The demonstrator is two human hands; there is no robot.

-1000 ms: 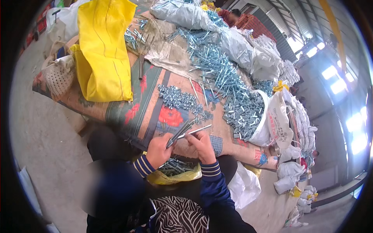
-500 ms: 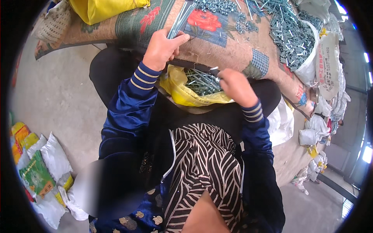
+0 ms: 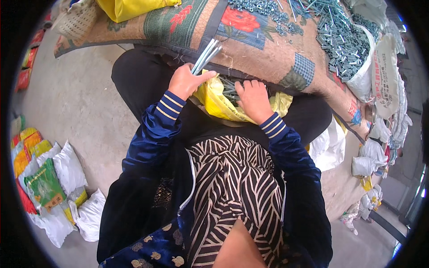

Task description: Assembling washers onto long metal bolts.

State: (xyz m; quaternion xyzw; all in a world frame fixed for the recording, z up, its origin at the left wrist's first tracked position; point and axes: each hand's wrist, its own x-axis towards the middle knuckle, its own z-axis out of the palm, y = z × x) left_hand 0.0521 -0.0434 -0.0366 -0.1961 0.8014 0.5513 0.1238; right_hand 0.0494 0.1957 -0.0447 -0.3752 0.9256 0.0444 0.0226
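Spreading across twelve o'clock, the cloth-covered desk borders the open yellow bag. At eleven, the left hand clamps its fingers on several rods, already bundled; toward one, the right hand reaches over many left loose in the bag, its finger grip impossible to tell. Small nuts lie loose, desk-top, at one.

Operator: Where can a hand enter the yellow bag?

Technician: Through the narrow gap between the left hand and the right hand, where loose rods show.

Operator: What obstructs access?

Technician: The right hand covers part of the opening. Held rods project above the left hand. The edge of the patterned cloth bounds the far side; black-trousered legs flank the bag.
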